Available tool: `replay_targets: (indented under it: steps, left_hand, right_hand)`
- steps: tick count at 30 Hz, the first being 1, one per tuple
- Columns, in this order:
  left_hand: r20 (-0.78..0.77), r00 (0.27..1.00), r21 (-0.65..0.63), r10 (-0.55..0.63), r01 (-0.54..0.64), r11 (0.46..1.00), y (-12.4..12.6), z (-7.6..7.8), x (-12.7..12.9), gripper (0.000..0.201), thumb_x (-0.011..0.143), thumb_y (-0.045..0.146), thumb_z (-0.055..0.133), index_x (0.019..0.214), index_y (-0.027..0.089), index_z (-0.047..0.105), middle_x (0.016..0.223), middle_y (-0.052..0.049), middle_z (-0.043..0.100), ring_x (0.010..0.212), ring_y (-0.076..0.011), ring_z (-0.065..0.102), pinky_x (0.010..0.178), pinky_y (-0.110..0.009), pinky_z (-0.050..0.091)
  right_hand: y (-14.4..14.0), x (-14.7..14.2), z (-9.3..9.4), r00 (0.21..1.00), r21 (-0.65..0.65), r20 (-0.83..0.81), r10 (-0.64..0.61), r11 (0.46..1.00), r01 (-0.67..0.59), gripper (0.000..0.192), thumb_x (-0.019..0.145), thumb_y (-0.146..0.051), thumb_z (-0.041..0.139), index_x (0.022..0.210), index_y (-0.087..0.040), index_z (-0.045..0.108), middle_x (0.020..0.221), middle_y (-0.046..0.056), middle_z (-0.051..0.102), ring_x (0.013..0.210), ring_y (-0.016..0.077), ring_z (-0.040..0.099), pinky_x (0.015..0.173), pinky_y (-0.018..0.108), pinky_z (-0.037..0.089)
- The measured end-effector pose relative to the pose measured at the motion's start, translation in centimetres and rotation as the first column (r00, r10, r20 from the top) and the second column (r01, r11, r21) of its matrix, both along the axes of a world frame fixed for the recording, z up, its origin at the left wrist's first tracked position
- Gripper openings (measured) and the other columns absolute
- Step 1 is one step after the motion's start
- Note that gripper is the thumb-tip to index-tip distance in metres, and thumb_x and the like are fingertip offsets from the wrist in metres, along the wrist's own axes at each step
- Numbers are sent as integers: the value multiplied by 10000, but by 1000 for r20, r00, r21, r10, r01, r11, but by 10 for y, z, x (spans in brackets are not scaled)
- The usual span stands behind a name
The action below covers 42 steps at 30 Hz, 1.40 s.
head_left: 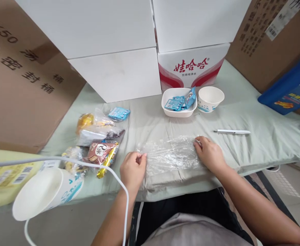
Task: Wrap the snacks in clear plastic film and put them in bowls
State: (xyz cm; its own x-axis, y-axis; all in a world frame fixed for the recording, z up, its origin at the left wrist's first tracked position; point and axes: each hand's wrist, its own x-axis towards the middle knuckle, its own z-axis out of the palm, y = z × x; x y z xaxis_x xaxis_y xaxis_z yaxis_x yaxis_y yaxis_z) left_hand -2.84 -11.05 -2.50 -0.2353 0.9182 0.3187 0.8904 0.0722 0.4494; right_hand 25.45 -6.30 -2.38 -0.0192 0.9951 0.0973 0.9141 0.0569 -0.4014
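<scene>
A clear, crinkled plastic bag (172,155) lies stretched flat near the front edge of the cloth-covered table (150,123). My left hand (133,169) pinches its left end between thumb and fingers. At the opposite end, my right hand (210,153) grips the plastic the same way. Beyond the bag stands a white tray (179,112) holding several blue snack packets (177,103), one of them propped upright. Left of my left hand is a loose pile of wrapped snacks, among them a brown packet (101,152) and a yellow wrapper (107,164).
A white paper bowl (210,97) stands beside the tray, and a pen (232,132) lies to the right. Another paper bowl (47,191) tilts at the front left, near a white cable (88,160). White boxes (116,75) and brown cartons (19,78) border the table.
</scene>
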Motion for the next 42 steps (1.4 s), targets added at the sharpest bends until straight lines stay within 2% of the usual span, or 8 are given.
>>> replay_targets:
  steps: [8,13,18,21,25,32,38,42]
  left_hand:
    - [-136,990,122,48,-31,992,-7,21,14,154,860,258,574,992,180,575,1040,-109,589,954,-244,607,842,-392,503]
    - [-225,844,-63,-487,486,871,-8,21,47,305,928,320,532,1212,222,584,1342,-100,553,1317,-293,449,1101,-479,364]
    - [-219,766,-281,-605,544,791,-5,0,59,634,915,487,518,1477,241,358,1573,-98,306,1470,-378,165,1150,-638,192]
    - [-254,767,-292,-589,520,803,-4,-5,59,625,927,498,483,1485,253,347,1588,-79,276,1479,-362,144,1159,-620,189]
    - [-311,754,-291,-579,504,813,-6,-5,54,628,938,536,440,1495,266,333,1593,-62,266,1476,-347,172,1164,-588,211]
    - [-413,680,-292,-607,532,795,-33,-4,-1,891,788,657,603,1507,225,302,1586,-129,263,1465,-376,196,1138,-606,244]
    - [-370,650,-113,-664,678,726,-59,-5,-33,411,923,206,525,1332,235,539,1417,-78,538,1402,-268,378,1133,-486,338]
    - [-131,758,122,-639,652,748,-61,-3,-30,199,919,148,517,1030,204,672,1134,-74,686,1196,-222,572,992,-383,485]
  right_hand:
    - [-6,-4,-2,998,24,67,9,1000,-11,295,934,-332,425,1126,-196,604,1075,100,698,778,235,669,630,327,460]
    - [-5,-1,0,992,2,122,24,1000,-24,303,950,-329,423,1162,-196,594,1079,93,690,776,237,665,630,331,458]
    - [0,21,12,984,185,166,-61,982,29,301,939,-313,466,1162,-169,607,1042,133,674,891,284,646,750,396,494]
    - [-8,19,13,975,363,171,142,911,-197,357,945,-383,488,1203,-161,596,1186,162,633,1135,311,563,955,468,445]
    - [-29,-1,-3,739,230,324,591,709,-667,736,885,-650,476,1423,-149,431,1477,150,448,1390,335,341,1108,541,293]
    - [-51,28,-21,702,112,359,615,718,-687,739,884,-477,587,1497,-160,323,1554,120,330,1439,318,275,1147,535,255]
    - [-78,65,-21,737,273,212,642,685,-676,433,935,-122,480,1358,-209,513,1390,77,563,1356,236,437,1112,466,377]
    - [-86,72,-12,783,387,-55,620,736,-556,274,913,-116,511,1126,-228,642,1151,74,686,1136,213,612,947,388,524]
